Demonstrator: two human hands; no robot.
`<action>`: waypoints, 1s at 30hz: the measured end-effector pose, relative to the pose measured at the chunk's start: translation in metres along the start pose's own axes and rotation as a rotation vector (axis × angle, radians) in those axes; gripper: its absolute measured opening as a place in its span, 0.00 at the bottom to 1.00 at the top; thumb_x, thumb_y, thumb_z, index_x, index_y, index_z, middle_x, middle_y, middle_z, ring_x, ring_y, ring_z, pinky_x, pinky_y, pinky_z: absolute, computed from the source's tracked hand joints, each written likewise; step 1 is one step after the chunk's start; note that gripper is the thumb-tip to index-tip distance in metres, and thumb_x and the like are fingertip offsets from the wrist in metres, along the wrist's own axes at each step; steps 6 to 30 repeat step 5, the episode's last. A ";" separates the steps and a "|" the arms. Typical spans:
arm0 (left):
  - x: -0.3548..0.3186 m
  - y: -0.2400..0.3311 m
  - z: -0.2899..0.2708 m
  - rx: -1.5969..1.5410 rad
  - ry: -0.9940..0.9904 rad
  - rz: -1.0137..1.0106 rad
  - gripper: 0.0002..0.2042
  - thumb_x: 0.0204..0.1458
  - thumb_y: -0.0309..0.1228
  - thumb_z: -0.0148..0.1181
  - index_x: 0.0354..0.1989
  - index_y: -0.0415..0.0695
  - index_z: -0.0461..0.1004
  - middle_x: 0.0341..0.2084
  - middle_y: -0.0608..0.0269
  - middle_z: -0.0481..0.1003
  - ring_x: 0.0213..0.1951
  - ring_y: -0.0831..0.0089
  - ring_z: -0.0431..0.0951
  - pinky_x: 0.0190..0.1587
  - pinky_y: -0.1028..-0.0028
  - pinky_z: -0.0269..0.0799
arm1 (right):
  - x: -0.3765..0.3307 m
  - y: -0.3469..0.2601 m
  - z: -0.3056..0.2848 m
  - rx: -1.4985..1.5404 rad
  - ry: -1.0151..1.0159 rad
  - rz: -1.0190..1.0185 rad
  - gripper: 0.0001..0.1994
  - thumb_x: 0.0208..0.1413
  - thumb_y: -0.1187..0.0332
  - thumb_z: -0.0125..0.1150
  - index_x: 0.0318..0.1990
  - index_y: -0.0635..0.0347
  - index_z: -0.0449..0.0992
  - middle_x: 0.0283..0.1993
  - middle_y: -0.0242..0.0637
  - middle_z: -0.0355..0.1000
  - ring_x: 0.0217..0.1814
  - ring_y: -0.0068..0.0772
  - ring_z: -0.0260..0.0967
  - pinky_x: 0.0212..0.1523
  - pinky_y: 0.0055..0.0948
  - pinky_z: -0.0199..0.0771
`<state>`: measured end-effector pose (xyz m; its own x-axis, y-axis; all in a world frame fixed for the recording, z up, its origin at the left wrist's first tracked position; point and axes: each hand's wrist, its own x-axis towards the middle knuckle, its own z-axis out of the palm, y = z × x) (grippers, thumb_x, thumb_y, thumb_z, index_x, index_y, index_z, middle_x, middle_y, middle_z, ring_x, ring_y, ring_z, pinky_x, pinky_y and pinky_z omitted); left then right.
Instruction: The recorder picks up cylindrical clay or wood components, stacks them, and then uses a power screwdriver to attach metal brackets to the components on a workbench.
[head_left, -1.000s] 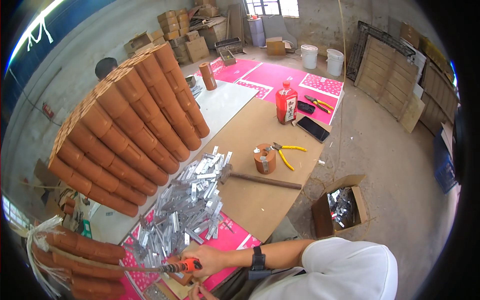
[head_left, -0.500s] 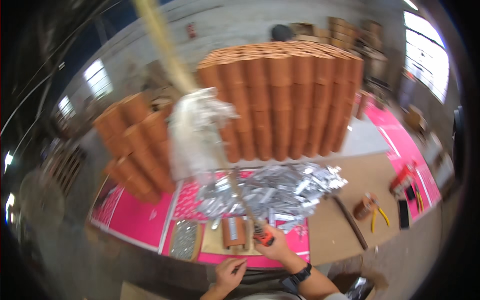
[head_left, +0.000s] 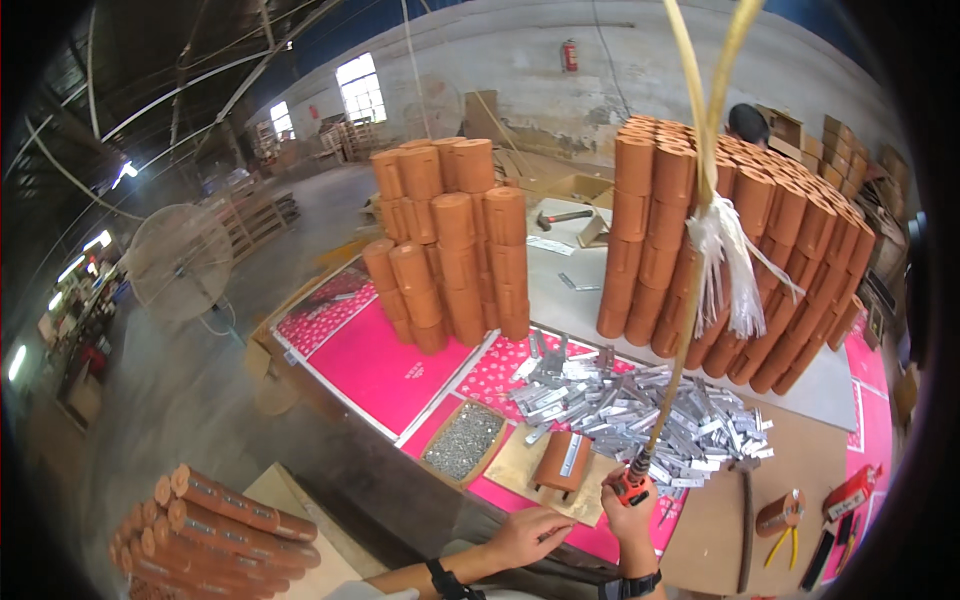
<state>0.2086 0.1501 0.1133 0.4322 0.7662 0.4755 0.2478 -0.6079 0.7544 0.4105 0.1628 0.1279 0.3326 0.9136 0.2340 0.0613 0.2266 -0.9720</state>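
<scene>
Evidently, from where I stand by the bench:

Right hand: the right hand (head_left: pixel 628 512) is clenched around an orange-handled power tool (head_left: pixel 634 487) hanging on a yellowish cord (head_left: pixel 690 300) from above, just in front of the pile of metal pieces.

Left hand: the left hand (head_left: pixel 528 533) rests open on the near edge of the bench, fingers spread, grasping nothing that I can see.

Piece in hand: one orange cylindrical tube with a silver metal strip (head_left: pixel 563 460) lies on a tan board (head_left: pixel 520 462), just ahead of both hands.

Done: by my judgement a great many; tall stacks of orange cylindrical tubes (head_left: pixel 455 250) stand at the back, and more lie piled at lower left.

Left: plenty, I judge; a big heap of shiny silver metal brackets (head_left: pixel 640 410) and a shallow tray of small grey fasteners (head_left: pixel 462 440) lie unused.

Hard to make out: the tool's tip and whether it touches the tube; the fasteners' kind.

Cut off: both forearms at the lower edge; a wooden-handled hammer (head_left: pixel 745 510) and yellow-handled pliers (head_left: pixel 785 545) lie at right, bent by the lens.
</scene>
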 end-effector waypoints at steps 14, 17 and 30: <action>0.002 0.002 0.005 -0.002 -0.076 0.008 0.10 0.56 0.28 0.67 0.46 0.44 0.82 0.34 0.56 0.81 0.34 0.64 0.82 0.38 0.67 0.78 | -0.002 0.021 -0.002 0.049 -0.025 -0.028 0.11 0.44 0.77 0.64 0.37 0.61 0.75 0.29 0.36 0.77 0.31 0.26 0.77 0.37 0.26 0.77; 0.002 0.002 0.005 -0.002 -0.076 0.008 0.10 0.56 0.28 0.67 0.46 0.44 0.82 0.34 0.56 0.81 0.34 0.64 0.82 0.38 0.67 0.78 | -0.002 0.021 -0.002 0.049 -0.025 -0.028 0.11 0.44 0.77 0.64 0.37 0.61 0.75 0.29 0.36 0.77 0.31 0.26 0.77 0.37 0.26 0.77; 0.002 0.002 0.005 -0.002 -0.076 0.008 0.10 0.56 0.28 0.67 0.46 0.44 0.82 0.34 0.56 0.81 0.34 0.64 0.82 0.38 0.67 0.78 | -0.002 0.021 -0.002 0.049 -0.025 -0.028 0.11 0.44 0.77 0.64 0.37 0.61 0.75 0.29 0.36 0.77 0.31 0.26 0.77 0.37 0.26 0.77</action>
